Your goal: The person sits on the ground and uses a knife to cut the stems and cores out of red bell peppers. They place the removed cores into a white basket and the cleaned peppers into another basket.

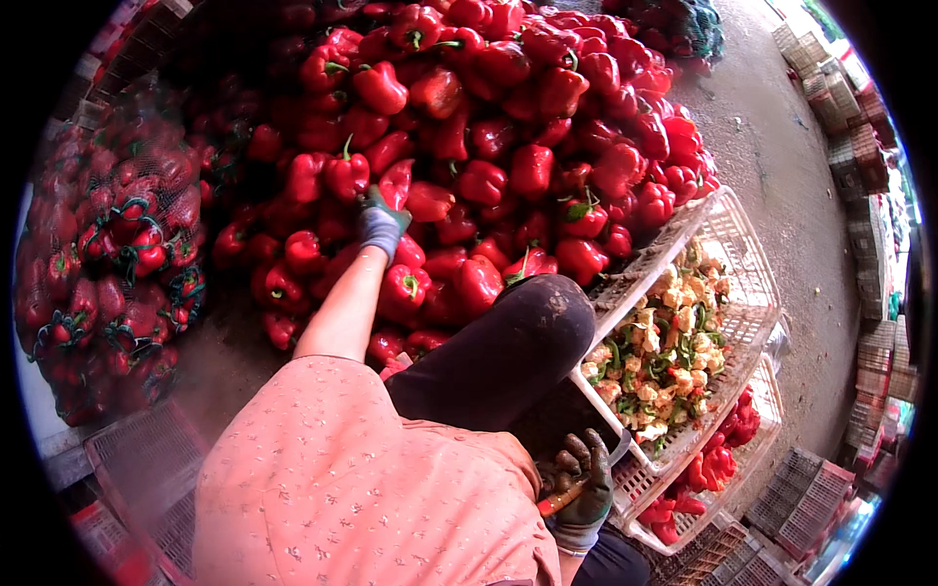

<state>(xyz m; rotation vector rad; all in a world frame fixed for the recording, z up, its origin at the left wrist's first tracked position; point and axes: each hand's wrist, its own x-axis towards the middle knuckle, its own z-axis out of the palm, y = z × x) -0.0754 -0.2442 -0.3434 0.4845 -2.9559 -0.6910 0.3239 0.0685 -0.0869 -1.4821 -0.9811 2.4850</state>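
Observation:
My left hand [381, 223], in a grey and dark glove, stretches out to the big heap of red bell peppers [482, 183]. Its fingers close on one red bell pepper [396, 183] at the heap's near left part; the fingertips are partly hidden. Low on the right, beside my bent knee, my right hand [584, 493] wears a muddy dark glove. It grips a small knife [621, 447] with an orange-brown handle, whose blade points toward the crates. Next to the blade, a white plastic crate [752, 256] holds cut pale pepper cores with green stems.
Under that crate, another white crate [765, 444] contains red peppers. Mesh sacks of peppers [117, 264] stand at the left, and a green mesh sack [689, 27] lies at the far right. Stacked crates [860, 186] line the right side of the concrete floor [772, 166].

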